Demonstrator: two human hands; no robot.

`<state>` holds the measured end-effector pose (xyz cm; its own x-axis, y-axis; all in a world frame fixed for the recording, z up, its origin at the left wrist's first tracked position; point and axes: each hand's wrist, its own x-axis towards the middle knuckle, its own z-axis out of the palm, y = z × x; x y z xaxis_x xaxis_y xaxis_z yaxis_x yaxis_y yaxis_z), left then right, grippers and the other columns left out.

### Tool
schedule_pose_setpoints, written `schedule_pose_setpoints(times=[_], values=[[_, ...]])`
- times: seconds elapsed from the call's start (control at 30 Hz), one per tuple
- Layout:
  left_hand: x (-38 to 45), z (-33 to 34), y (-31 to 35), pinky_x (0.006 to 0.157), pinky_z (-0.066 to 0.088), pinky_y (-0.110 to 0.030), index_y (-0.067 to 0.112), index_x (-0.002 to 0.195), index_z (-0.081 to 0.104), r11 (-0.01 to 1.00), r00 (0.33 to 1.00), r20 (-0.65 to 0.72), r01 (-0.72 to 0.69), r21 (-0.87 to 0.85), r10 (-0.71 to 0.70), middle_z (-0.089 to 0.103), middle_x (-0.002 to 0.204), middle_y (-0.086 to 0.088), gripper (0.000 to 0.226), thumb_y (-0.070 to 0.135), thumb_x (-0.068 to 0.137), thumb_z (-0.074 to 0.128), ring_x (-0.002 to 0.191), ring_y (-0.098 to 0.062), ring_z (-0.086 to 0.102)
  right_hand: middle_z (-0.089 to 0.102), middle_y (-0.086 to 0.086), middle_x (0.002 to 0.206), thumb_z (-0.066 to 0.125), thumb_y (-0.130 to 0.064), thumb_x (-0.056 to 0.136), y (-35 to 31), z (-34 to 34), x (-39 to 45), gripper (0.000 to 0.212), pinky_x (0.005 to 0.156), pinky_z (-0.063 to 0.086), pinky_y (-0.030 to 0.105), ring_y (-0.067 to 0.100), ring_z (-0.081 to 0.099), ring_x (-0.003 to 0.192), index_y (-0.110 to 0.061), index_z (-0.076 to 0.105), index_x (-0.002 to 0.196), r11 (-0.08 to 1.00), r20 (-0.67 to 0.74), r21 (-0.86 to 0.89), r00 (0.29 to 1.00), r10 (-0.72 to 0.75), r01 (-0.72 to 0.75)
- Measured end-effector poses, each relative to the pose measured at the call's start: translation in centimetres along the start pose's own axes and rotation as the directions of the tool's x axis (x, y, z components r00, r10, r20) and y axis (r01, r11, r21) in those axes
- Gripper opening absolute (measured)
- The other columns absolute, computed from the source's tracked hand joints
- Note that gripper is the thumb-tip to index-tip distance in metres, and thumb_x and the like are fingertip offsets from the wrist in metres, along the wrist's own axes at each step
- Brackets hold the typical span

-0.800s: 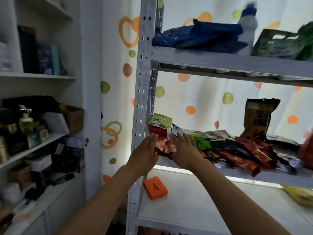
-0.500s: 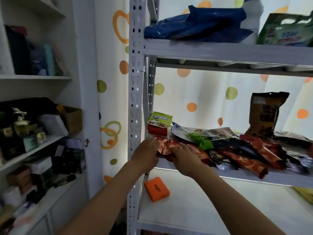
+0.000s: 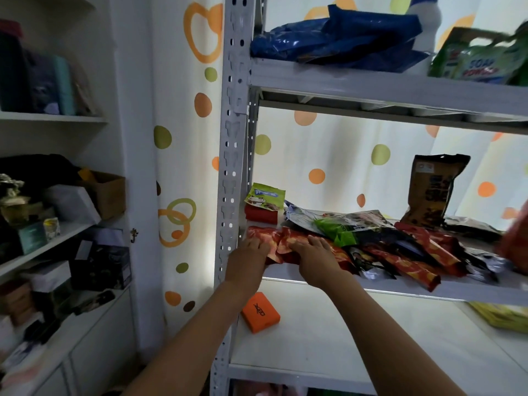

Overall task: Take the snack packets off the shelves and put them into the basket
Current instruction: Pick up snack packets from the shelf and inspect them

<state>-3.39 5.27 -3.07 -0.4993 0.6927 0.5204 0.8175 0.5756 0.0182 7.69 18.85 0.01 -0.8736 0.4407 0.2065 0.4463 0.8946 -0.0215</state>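
Several snack packets (image 3: 400, 252) lie heaped on the middle shelf (image 3: 428, 290) of a grey metal rack. My left hand (image 3: 247, 262) grips the left end of a crumpled red snack packet (image 3: 274, 241) at the shelf's front left corner. My right hand (image 3: 317, 258) rests with spread fingers on the red packets beside it. A green packet (image 3: 337, 230) lies just behind my right hand. A brown pouch (image 3: 431, 190) stands upright at the back right. No basket is in view.
A small green packet (image 3: 265, 197) sits on a red box behind my hands. An orange box (image 3: 260, 312) lies on the shelf below. The top shelf holds a blue bag (image 3: 337, 41) and soap powder (image 3: 477, 64). The rack post (image 3: 231, 138) stands by my left wrist. A cluttered cupboard (image 3: 57, 232) stands to the left.
Both hands have stayed on the red packets and slid slightly toward the shelf's front edge. More of the crumpled red packet shows between them.
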Motion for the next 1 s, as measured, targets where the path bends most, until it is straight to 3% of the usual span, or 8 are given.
schedule_pose_setpoints(times=[0.2, 0.33, 0.4, 0.5, 0.6, 0.73, 0.87, 1.0], values=[[-2.9, 0.0, 0.3, 0.074, 0.051, -0.032, 0.02, 0.124, 0.053, 0.999, 0.998, -0.062, 0.013, 0.036, -0.01, 0.056, 0.12, -0.008, 0.043, 0.017, 0.083, 0.068, 0.11, -0.025, 0.056, 0.022, 0.001, 0.162, 0.044, 0.001, 0.09, -0.9, -0.3, -1.5, 0.074, 0.123, 0.006, 0.043, 0.029, 0.007, 0.151, -0.03, 0.024, 0.154, 1.0, -0.005, -0.018, 1.0, 0.024, -0.024], [-5.3, -0.3, -0.1, 0.044, 0.048, -0.027, 0.015, 0.1, 0.066, 1.0, 0.989, -0.149, 0.018, 0.017, -0.016, 0.066, 0.09, -0.006, 0.06, 0.016, 0.046, 0.092, 0.073, -0.023, 0.066, 0.058, 0.008, 0.138, 0.047, 0.005, 0.074, -1.2, 1.3, -3.0, 0.064, 0.114, 0.027, 0.044, 0.035, 0.039, 0.139, -0.016, 0.059, 0.134, 0.989, -0.36, 0.147, 0.933, 0.025, 0.031], [-6.5, -0.6, -0.5, 0.049, 0.051, -0.029, 0.014, 0.11, 0.065, 0.997, 0.969, -0.239, 0.055, -0.05, -0.065, 0.069, 0.1, -0.005, 0.053, 0.025, 0.063, 0.088, 0.079, -0.024, 0.068, 0.07, 0.01, 0.116, 0.043, 0.006, 0.068, -1.7, 2.4, -4.3, 0.058, 0.098, 0.045, 0.045, 0.04, 0.056, 0.118, -0.011, 0.071, 0.116, 0.968, -0.539, 0.232, 0.841, 0.047, 0.095], [-9.0, -1.1, -0.4, 0.078, 0.055, -0.037, 0.014, 0.131, 0.052, 0.944, 0.951, -0.221, 0.143, -0.298, -0.214, 0.062, 0.125, -0.005, 0.046, 0.033, 0.091, 0.064, 0.104, -0.026, 0.065, 0.073, 0.01, 0.104, 0.051, 0.013, 0.074, -3.2, 3.9, -6.8, 0.046, 0.086, 0.05, 0.038, 0.032, 0.062, 0.103, -0.009, 0.074, 0.107, 0.925, -0.58, 0.366, 0.802, 0.143, 0.1], [-12.1, -2.1, 0.0, 0.083, 0.058, -0.037, 0.021, 0.122, 0.051, 0.75, 0.887, -0.142, 0.275, -0.601, -0.439, 0.067, 0.112, 0.0, 0.037, 0.034, 0.09, 0.064, 0.098, -0.021, 0.066, 0.071, 0.005, 0.11, 0.057, 0.003, 0.089, -5.0, 5.4, -9.4, 0.03, 0.092, 0.049, 0.034, 0.02, 0.062, 0.105, -0.011, 0.072, 0.11, 0.742, -0.407, 0.671, 0.841, 0.356, 0.01], [-16.1, -2.7, 0.6, 0.072, 0.059, -0.034, 0.018, 0.104, 0.056, 0.272, 0.799, 0.143, 0.358, -0.893, -0.584, 0.068, 0.097, -0.002, 0.025, 0.026, 0.085, 0.071, 0.086, -0.019, 0.065, 0.071, 0.006, 0.112, 0.06, -0.011, 0.094, -8.1, 6.9, -12.3, 0.021, 0.087, 0.046, 0.025, 0.014, 0.063, 0.1, -0.007, 0.073, 0.11, 0.37, -0.062, 0.922, 0.897, 0.437, -0.116], [-19.9, -2.5, 0.7, 0.072, 0.058, -0.042, 0.02, 0.091, 0.058, -0.077, 0.752, 0.347, 0.371, -0.926, -0.561, 0.067, 0.088, -0.004, 0.017, 0.009, 0.084, 0.069, 0.079, -0.022, 0.067, 0.072, 0.007, 0.109, 0.058, -0.028, 0.097, -11.4, 8.6, -15.6, 0.02, 0.089, 0.052, 0.037, 0.017, 0.065, 0.101, -0.016, 0.071, 0.104, 0.094, 0.147, 0.975, 0.905, 0.399, -0.2], [-24.3, -1.9, 0.3, 0.08, 0.059, -0.049, 0.013, 0.117, 0.058, -0.403, 0.717, 0.577, 0.43, -0.808, -0.391, 0.068, 0.109, -0.016, 0.031, 0.009, 0.087, 0.062, 0.094, -0.034, 0.071, 0.073, 0.002, 0.111, 0.061, -0.049, 0.091, -12.9, 11.2, -19.4, 0.04, 0.09, 0.054, 0.04, 0.021, 0.068, 0.104, -0.018, 0.07, 0.114, -0.049, 0.258, 0.965, 0.916, 0.308, -0.256]])
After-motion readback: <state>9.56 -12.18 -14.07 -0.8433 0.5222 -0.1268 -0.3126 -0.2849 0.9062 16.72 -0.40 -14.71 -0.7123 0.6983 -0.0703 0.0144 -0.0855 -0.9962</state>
